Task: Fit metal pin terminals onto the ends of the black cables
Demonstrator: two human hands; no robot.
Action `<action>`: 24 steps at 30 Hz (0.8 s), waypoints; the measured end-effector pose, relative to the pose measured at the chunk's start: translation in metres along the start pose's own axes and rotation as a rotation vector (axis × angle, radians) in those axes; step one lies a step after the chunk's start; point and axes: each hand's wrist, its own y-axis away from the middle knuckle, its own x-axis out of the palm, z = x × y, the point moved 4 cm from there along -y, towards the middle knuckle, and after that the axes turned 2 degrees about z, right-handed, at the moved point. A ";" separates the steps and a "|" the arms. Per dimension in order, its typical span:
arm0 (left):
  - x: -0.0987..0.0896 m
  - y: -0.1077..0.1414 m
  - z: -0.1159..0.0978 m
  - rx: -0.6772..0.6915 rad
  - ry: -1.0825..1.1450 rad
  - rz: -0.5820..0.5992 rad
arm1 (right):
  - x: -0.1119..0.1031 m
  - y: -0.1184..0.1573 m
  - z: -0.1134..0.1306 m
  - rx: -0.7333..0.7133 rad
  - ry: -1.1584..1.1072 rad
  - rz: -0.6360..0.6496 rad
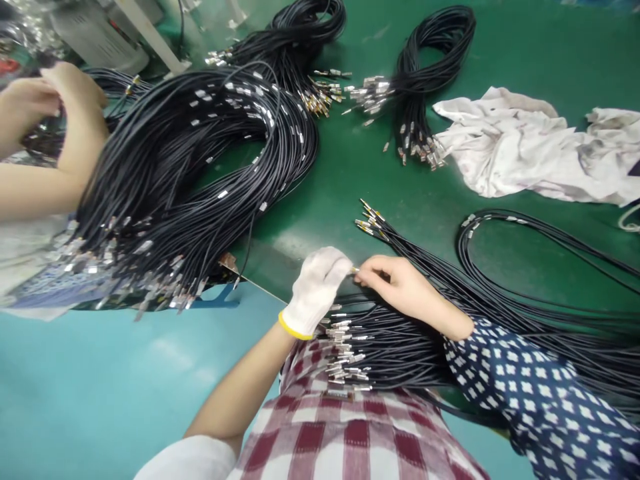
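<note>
My left hand (pixel 320 283), in a white knit glove with a yellow cuff, has its fingers closed at the tip of a black cable. From the other side, my bare right hand (pixel 397 280) pinches the same cable's small metal end (pixel 355 270). Only a sliver of that end shows; the fingers cover the rest. Just below both hands, a row of black cables with silver connectors (pixel 350 350) lies along the table's near edge, over my lap. Beyond my right hand a thinner bunch of cables ends in gold and silver tips (pixel 373 220).
A large coil of black cables (pixel 280 140) overhangs the green table (pixel 345 167) at left, near another person's hands (pixel 65 107). Two tied cable bundles (pixel 450 53) (pixel 300 33) lie at the back. A crumpled white cloth (pixel 530 147) is at right.
</note>
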 end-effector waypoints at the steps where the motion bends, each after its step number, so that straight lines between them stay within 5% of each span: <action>1: 0.001 0.001 0.001 0.007 0.007 -0.004 | 0.002 0.000 0.000 0.008 -0.006 -0.021; 6: 0.002 0.003 0.005 -0.022 0.037 -0.010 | 0.007 0.002 0.004 -0.025 0.146 -0.164; 12: 0.004 0.005 0.011 0.050 -0.019 -0.032 | 0.020 -0.004 -0.013 0.140 -0.420 0.038; 19: 0.005 0.008 0.015 0.071 0.000 -0.032 | 0.016 -0.002 0.009 -0.074 0.110 -0.181; 24: 0.002 0.005 0.008 -0.108 0.141 -0.020 | 0.020 -0.006 0.001 -0.009 -0.106 -0.066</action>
